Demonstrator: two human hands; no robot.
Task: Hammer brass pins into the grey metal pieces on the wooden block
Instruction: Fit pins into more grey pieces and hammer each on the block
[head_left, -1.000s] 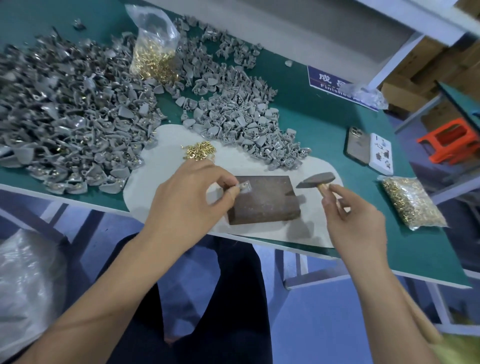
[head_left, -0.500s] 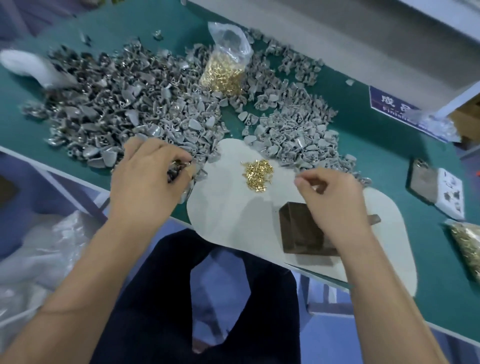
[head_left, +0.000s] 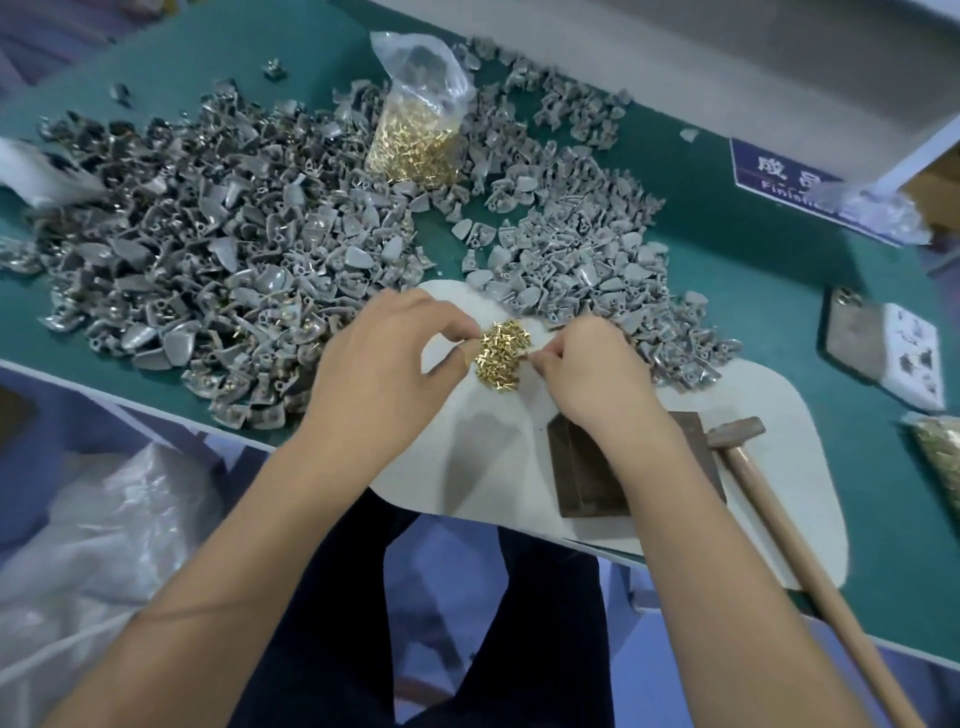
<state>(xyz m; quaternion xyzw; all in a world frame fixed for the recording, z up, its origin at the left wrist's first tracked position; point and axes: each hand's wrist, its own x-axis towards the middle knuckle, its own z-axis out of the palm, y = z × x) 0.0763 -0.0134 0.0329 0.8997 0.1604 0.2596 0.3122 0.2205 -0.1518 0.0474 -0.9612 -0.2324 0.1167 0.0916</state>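
Small pile of brass pins (head_left: 501, 353) lies between both hands, touching fingertips. Right hand (head_left: 587, 371) curled, pinching at its edge; left hand (head_left: 387, 374) curled, contents unclear. Wooden block (head_left: 582, 467) under right wrist.

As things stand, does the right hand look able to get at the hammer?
Probably yes. The hammer lies bare on the white mat, just right of the wooden block, nothing covering it. The right hand is at the loose brass pins, apparently pinching something small.
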